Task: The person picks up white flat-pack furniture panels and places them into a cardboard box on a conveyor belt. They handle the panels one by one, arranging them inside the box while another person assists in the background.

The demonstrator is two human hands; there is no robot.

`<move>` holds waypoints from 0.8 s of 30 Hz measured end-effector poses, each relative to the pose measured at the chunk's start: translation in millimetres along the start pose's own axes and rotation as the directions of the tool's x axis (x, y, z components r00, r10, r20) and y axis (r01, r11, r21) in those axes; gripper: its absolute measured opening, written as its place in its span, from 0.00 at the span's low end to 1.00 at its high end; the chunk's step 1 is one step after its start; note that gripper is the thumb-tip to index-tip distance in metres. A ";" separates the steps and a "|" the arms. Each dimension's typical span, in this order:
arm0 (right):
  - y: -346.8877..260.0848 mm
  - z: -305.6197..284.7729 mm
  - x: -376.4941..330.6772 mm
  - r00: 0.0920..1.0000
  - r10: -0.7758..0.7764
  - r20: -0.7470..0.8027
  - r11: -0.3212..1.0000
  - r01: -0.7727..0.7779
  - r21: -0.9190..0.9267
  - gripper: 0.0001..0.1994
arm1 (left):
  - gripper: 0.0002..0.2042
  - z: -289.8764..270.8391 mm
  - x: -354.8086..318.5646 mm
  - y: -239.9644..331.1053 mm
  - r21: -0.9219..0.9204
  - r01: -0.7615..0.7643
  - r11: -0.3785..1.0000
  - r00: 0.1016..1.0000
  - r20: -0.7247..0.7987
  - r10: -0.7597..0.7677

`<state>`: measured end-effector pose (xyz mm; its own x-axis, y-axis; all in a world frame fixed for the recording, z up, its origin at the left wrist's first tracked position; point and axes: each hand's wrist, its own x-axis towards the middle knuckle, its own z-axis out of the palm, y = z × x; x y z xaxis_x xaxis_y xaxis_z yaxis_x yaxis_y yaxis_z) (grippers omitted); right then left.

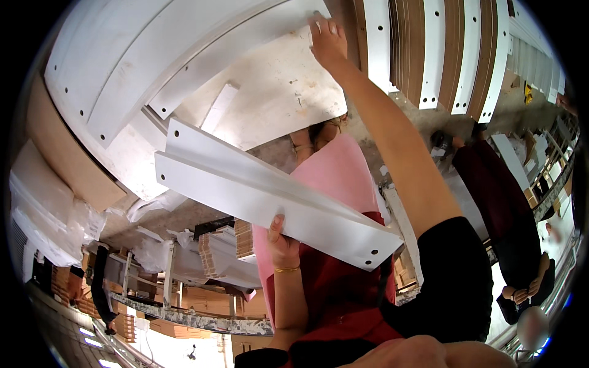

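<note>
My left hand (281, 240), with a gold bracelet at the wrist, grips the lower edge of two long white boards (257, 190) that lie stacked and slant across the middle of the view. The boards have small drilled holes near their ends. My right arm, in a black sleeve, stretches up to the top of the view. There my right hand (327, 38) rests with its fingers on the edge of a curved white panel (184, 43) lying over a pale, stained board (276, 92).
A person in a pink top and red apron (334, 288) is close behind the long boards. Rows of white and brown drilled strips (442, 55) stand at the top right. Plastic-wrapped stacks (43, 214) are at the left. Another person in dark clothes (509, 202) is at the right.
</note>
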<state>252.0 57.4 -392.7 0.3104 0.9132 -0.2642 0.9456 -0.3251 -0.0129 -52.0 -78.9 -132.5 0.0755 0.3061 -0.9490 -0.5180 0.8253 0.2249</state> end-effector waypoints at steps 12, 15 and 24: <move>-44.0 -11.2 59.1 0.929 -0.362 -0.075 0.924 0.347 -0.160 0.34 | 0.24 -17.6 10.3 1.9 -0.046 -0.114 0.992 0.991 -0.069 0.110; -38.8 -31.1 56.2 0.917 -0.398 -0.012 0.917 0.397 -0.043 0.33 | 0.23 -17.0 12.9 2.8 -0.081 -0.121 0.989 0.992 -0.050 0.117; -27.1 -215.3 -104.5 0.650 -0.319 0.690 0.866 -0.097 0.491 0.43 | 0.26 2.3 -1.2 -2.5 -0.015 -0.183 0.983 0.982 -0.040 0.182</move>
<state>214.9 23.7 -157.1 -0.1671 0.5271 -0.8332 0.7409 -0.4905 -0.4588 -48.8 -80.2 -131.5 -0.0547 0.4320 -0.9002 -0.5358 0.7481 0.3916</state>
